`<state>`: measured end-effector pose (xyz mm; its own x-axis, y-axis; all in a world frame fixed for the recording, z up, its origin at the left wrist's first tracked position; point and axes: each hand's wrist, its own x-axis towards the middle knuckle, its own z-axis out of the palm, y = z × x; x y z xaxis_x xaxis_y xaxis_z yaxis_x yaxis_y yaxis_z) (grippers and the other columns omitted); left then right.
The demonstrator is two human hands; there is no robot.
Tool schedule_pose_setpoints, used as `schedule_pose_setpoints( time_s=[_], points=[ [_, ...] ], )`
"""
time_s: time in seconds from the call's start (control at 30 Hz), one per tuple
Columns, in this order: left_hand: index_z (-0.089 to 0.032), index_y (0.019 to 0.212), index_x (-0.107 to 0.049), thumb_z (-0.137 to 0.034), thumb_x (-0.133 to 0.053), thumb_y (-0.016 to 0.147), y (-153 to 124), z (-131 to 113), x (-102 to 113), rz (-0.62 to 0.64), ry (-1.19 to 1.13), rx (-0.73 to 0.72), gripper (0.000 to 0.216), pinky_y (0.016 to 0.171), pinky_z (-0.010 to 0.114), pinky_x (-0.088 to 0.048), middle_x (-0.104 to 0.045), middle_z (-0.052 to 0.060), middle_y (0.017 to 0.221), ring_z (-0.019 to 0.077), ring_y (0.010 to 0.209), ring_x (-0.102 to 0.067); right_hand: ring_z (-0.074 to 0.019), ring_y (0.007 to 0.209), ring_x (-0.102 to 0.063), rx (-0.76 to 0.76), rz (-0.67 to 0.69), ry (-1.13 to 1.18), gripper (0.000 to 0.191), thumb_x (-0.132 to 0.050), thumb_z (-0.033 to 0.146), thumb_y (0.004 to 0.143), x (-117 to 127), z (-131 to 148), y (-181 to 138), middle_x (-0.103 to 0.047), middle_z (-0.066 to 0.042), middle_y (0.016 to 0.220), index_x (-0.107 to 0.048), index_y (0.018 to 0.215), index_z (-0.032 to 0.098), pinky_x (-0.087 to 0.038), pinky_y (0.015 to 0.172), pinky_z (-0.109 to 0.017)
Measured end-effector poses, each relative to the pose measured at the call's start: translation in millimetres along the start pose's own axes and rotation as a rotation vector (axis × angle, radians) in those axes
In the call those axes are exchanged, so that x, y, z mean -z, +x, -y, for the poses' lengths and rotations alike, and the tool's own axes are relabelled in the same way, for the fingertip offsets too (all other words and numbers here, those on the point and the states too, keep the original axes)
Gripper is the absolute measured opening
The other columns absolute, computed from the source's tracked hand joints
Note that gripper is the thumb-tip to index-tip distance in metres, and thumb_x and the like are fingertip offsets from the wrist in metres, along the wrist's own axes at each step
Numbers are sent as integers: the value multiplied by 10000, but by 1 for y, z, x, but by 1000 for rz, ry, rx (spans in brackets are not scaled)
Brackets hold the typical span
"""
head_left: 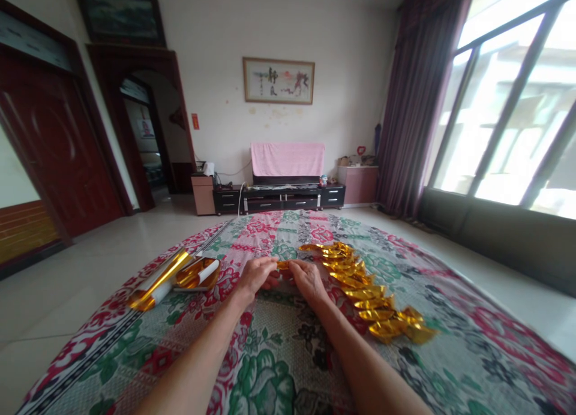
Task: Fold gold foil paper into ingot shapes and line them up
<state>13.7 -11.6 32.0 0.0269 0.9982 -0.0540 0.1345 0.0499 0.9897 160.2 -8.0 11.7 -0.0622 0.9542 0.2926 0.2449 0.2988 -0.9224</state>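
Gold and small, a foil piece [282,264] sits between the 2 hands, over a flower-patterned cloth [265,379]. Fingers of the left hand [256,277] pinch its left end, and those of the right hand [308,280] grip the other — the fingertips are partly hidden. Beside the right hand, crinkled gold shapes [351,278] lie in an overlapping line slanting toward the near right. Left of the left hand lie 1 curled gold sheet [173,270] and, just beside it, more gold foil [189,275] — white undersides showing.
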Motion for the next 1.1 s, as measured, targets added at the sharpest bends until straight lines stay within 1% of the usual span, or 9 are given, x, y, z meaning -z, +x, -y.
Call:
schedule_pose_setpoints(
  time_s=[0.17, 0.27, 0.37, 0.47, 0.6, 0.73, 0.8, 0.97, 1.1],
  points=[
    [-205, 1069, -602, -201, -574, 690, 1, 6, 5, -43, 226, -458, 380, 598, 173, -468, -640, 31, 973, 83, 617, -594, -167, 629, -635, -62, -26, 91, 399, -383, 350, 773, -2, -5, 3, -690, -73, 719, -667, 914, 108, -486, 510, -220],
    [-205, 914, -665, -160, -567, 689, 3, 10, 3, -27, 306, -594, 250, 704, 190, -473, -626, 35, 997, 100, 712, -596, -165, 636, -636, -61, -8, 101, 388, -386, 352, 773, -1, -6, 4, -689, -65, 709, -665, 901, 114, -490, 518, -218],
    [-201, 794, -681, -123, -541, 693, 5, 13, 1, -33, 348, -613, 189, 734, 195, -467, -647, 28, 866, 113, 747, -593, -162, 630, -633, -40, 17, 79, 371, -384, 345, 770, 0, -3, 2, -682, -54, 686, -668, 861, 125, -485, 513, -212],
    [-197, 774, -673, -110, -506, 707, 7, 15, 2, -32, 319, -583, 200, 693, 196, -475, -654, 22, 841, 107, 691, -598, -162, 627, -632, -51, -13, 61, 379, -404, 369, 762, -1, 0, 1, -673, -44, 688, -628, 958, 134, -485, 505, -216],
    [-200, 782, -666, -117, -515, 694, 9, 18, 4, -91, 261, -483, 193, 639, 195, -478, -666, 15, 864, 106, 633, -610, -151, 647, -625, 7, -143, 5, 393, -454, 380, 739, -5, -4, 2, -656, -49, 838, -542, 1055, 163, -478, 500, -216],
    [-212, 789, -670, -121, -525, 687, 9, 18, 6, -156, 305, -449, 199, 643, 202, -473, -677, 1, 715, 124, 623, -623, -109, 630, -597, 88, -130, -5, 314, -448, 287, 718, -7, -11, 2, -617, -46, 1000, -501, 1014, 197, -459, 511, -196],
    [-219, 785, -674, -116, -528, 682, 8, 17, 7, -183, 340, -462, 206, 663, 204, -470, -676, -4, 678, 129, 632, -624, -94, 603, -571, 127, -96, -35, 291, -439, 256, 705, -7, -13, 1, -625, -32, 972, -510, 982, 201, -445, 519, -186],
    [-234, 776, -679, -113, -532, 679, 8, 17, 7, -222, 403, -524, 214, 711, 201, -458, -690, -3, 750, 136, 707, -620, -89, 498, -500, 134, -73, -141, 269, -415, 243, 703, -6, -11, -1, -632, 10, 695, -564, 921, 188, -413, 491, -183],
    [-236, 807, -670, -135, -514, 712, 8, 19, 6, -218, 478, -586, 209, 745, 209, -456, -691, 2, 827, 137, 752, -618, -125, 622, -597, 109, -100, -30, 262, -416, 278, 735, -7, -7, -1, -653, -20, 772, -539, 945, 181, -451, 518, -197]
  ],
)
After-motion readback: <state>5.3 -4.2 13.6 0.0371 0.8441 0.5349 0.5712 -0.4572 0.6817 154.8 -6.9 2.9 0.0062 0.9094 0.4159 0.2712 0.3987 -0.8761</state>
